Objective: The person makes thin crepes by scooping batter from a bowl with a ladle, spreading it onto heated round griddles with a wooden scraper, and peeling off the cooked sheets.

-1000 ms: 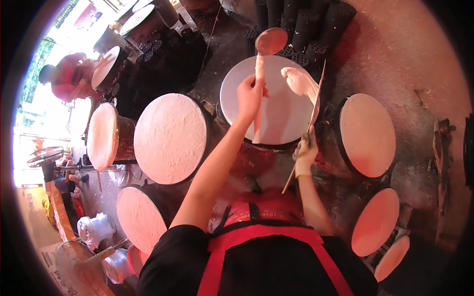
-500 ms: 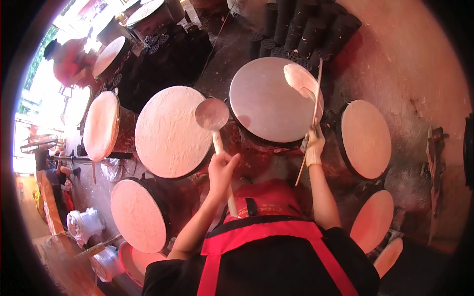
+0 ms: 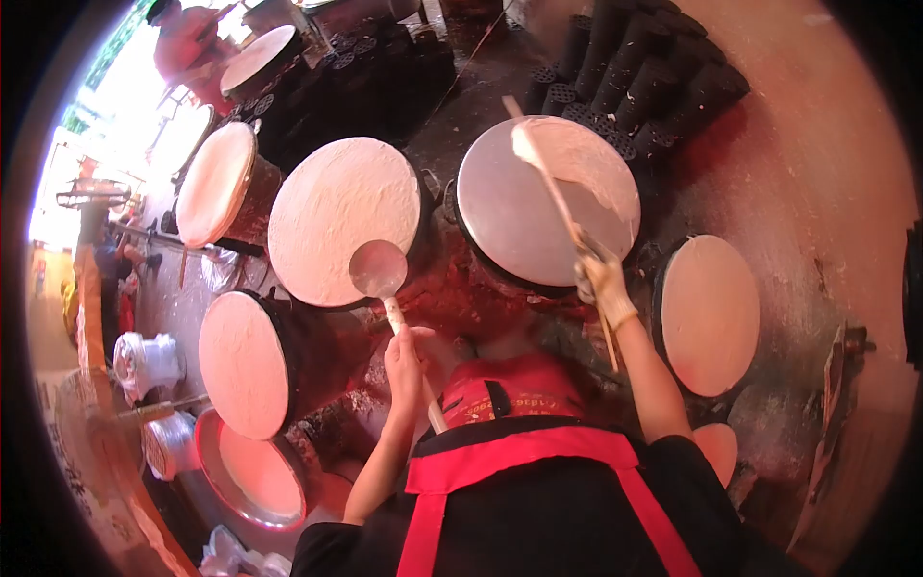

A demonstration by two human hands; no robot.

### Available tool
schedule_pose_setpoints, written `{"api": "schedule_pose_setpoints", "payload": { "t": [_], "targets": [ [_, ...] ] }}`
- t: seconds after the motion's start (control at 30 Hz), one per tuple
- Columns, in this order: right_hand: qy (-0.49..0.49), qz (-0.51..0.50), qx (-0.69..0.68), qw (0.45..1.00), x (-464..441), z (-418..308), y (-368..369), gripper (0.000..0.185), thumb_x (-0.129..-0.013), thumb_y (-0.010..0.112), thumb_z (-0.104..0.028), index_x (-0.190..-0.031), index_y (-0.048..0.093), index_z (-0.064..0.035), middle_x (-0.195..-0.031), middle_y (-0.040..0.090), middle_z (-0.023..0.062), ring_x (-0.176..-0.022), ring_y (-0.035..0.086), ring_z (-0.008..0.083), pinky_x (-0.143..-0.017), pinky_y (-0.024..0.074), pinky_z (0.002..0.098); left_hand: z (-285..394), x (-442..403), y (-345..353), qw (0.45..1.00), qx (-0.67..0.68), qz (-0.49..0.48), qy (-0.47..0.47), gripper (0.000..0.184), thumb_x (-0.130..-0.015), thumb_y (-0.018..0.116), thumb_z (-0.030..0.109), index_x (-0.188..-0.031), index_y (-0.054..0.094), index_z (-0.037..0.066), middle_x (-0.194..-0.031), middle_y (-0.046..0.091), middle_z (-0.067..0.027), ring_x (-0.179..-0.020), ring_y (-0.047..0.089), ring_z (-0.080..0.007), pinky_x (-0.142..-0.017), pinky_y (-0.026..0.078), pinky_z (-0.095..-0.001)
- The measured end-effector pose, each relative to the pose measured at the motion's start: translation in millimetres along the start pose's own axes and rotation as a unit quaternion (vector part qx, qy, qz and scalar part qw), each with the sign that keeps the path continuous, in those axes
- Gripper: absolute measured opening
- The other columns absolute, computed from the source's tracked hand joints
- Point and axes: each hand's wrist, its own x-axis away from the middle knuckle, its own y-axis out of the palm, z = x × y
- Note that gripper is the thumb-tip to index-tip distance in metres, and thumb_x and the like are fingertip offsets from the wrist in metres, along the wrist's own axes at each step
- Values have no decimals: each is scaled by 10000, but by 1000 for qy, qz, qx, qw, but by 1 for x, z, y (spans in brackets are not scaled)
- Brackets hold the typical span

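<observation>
My left hand (image 3: 405,365) is closed around the pale handle of a ladle (image 3: 378,269), whose round bowl hangs in front of the lower right part of a batter-covered griddle (image 3: 341,216). A wooden spreader stick (image 3: 550,178) is gripped in my right hand (image 3: 606,281), which wears a pale glove. The stick slants up and left across a second round griddle (image 3: 495,207). On that griddle a band of wet batter (image 3: 582,162) curves along the upper right, while the grey surface shows elsewhere. Whether the stick's far part presses on the batter I cannot tell.
More round griddles with pale sheets stand at left (image 3: 245,365) and right (image 3: 710,315). A red-rimmed basin (image 3: 252,476) of batter sits low left. Black honeycomb briquettes (image 3: 639,77) are stacked behind. Another person (image 3: 192,48) works at the far left.
The stick has swung left over the griddle, and the batter now spreads in a longer band toward the right edge. My left hand and the ladle have shifted slightly left and down. The view has turned.
</observation>
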Motion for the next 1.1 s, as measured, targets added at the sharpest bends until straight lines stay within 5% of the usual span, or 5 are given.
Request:
{"api": "schedule_pose_setpoints", "payload": {
  "t": [0.1, 0.5, 0.63, 0.97, 1.1],
  "targets": [
    [-92, 152, -35, 983, -14, 44, -63, 436, -967, 562, -172, -1376, 542, -319, -568, 443, -35, -346, 338, 80, -310, 250, 246, -4, 22, 12, 999, 8, 48, -5, 420, -1048, 419, 356, -943, 691, 54, -688, 493, 59, -532, 386, -20, -459, 302, -186],
    [59, -172, 104, 978, -8, -38, -99, 370, -974, 583, -259, -1343, 571, -243, -554, 396, -39, -344, 319, 71, -317, 228, 241, -64, 92, 75, 984, 75, 152, -57, 321, -985, 576, 354, -896, 689, 67, -756, 575, 45, -646, 492, -39, -567, 385, -204],
    [10, -2, 83, 997, -45, -45, -147, 372, -959, 530, -177, -1325, 569, -228, -545, 387, -29, -330, 295, 69, -308, 217, 243, -79, 115, 84, 974, 92, 192, -77, 401, -1016, 494, 384, -861, 641, 45, -729, 542, 20, -609, 454, -50, -530, 365, -201],
    [85, -288, 189, 935, -28, -62, -160, 396, -960, 528, -129, -1347, 581, -189, -579, 403, -65, -368, 290, 39, -316, 222, 229, -75, 133, 106, 969, 115, 216, -47, 392, -1025, 488, 373, -896, 645, 38, -760, 477, 38, -618, 422, -32, -518, 363, -190],
    [-24, -188, 151, 970, -96, -60, -193, 487, -897, 475, -32, -1342, 588, -195, -586, 440, -44, -360, 315, 48, -316, 233, 216, -68, 139, 107, 967, 114, 225, -35, 369, -1027, 500, 337, -905, 644, 20, -775, 481, 36, -609, 412, -27, -502, 341, -186]
  ]
}}
